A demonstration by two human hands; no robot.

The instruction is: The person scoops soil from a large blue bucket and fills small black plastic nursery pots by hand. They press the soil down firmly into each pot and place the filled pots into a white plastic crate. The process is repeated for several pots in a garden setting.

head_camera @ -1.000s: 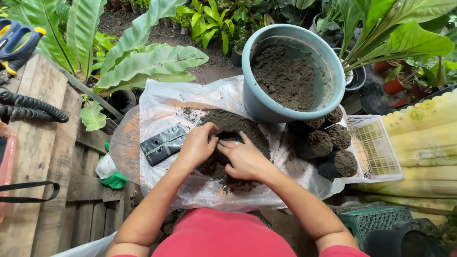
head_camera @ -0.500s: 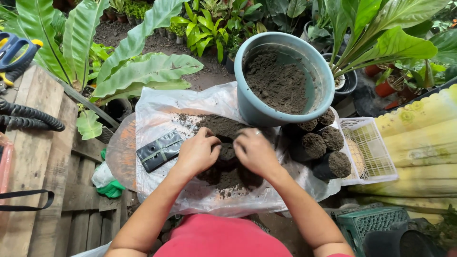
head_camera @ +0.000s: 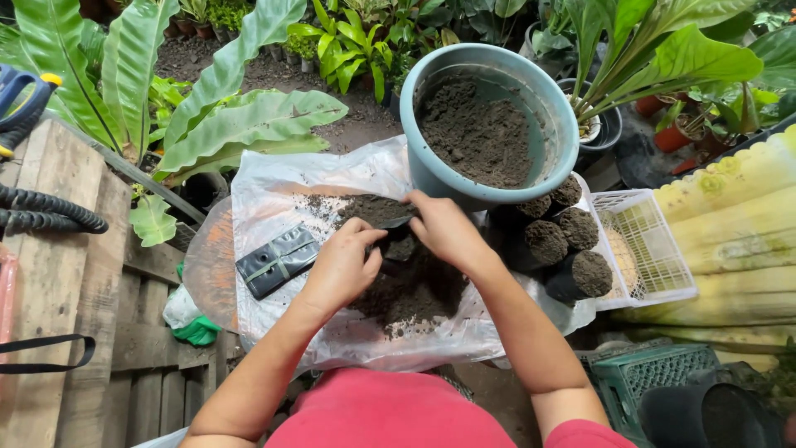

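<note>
Soil (head_camera: 477, 133) in blue pot (head_camera: 431, 174), hands (head_camera: 344, 265) at black bag (head_camera: 396, 249)

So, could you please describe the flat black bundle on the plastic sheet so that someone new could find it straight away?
Start at the big blue-grey pot of soil, then drop to the clear plastic sheet spread below it. The flat black bundle lies on the sheet's left part, just left of the left hand. Unlike the round, soil-filled black bags on the right, it is empty, folded flat and tied with a pale band.
</note>
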